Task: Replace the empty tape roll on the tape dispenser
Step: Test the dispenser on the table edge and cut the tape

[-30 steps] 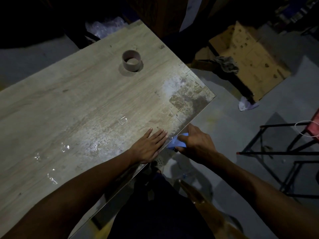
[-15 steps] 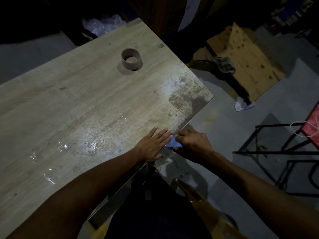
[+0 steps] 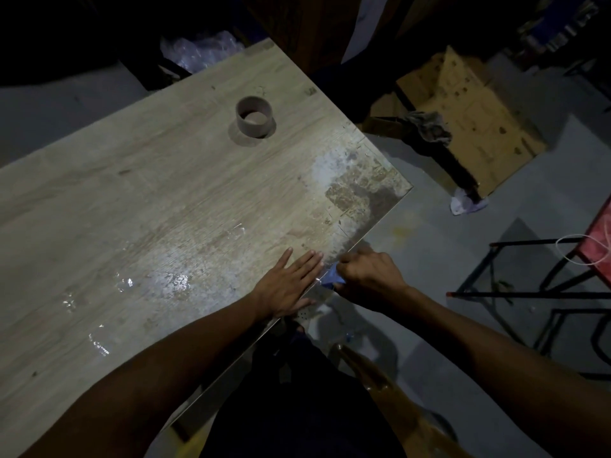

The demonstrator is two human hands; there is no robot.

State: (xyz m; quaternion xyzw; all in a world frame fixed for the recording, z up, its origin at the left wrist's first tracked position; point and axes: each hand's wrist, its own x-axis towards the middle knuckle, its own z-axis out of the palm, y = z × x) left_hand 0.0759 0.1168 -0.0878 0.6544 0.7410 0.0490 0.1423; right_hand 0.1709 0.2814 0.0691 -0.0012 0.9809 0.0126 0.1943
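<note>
An empty brown cardboard tape core [image 3: 254,116] stands on end on the far part of the worn wooden table [image 3: 139,200]. My left hand [image 3: 287,285] lies flat on the table's near right edge, fingers spread. Just off that edge my right hand [image 3: 367,274] is closed around a blue object [image 3: 331,279], mostly hidden in the fist; it looks like part of a tape dispenser. A clear strip seems to run between the two hands at the edge, but the dim light makes it hard to tell.
Shiny bits of clear tape [image 3: 99,345] stick to the table's near left. A torn cardboard box [image 3: 469,117] with a rag lies on the floor beyond the table. A black metal frame [image 3: 529,285] stands on the right. Crumpled plastic [image 3: 195,51] sits behind the table.
My right hand has moved in closer to the table edge and to my left hand, covering more of the blue object. The left hand stays flat in place.
</note>
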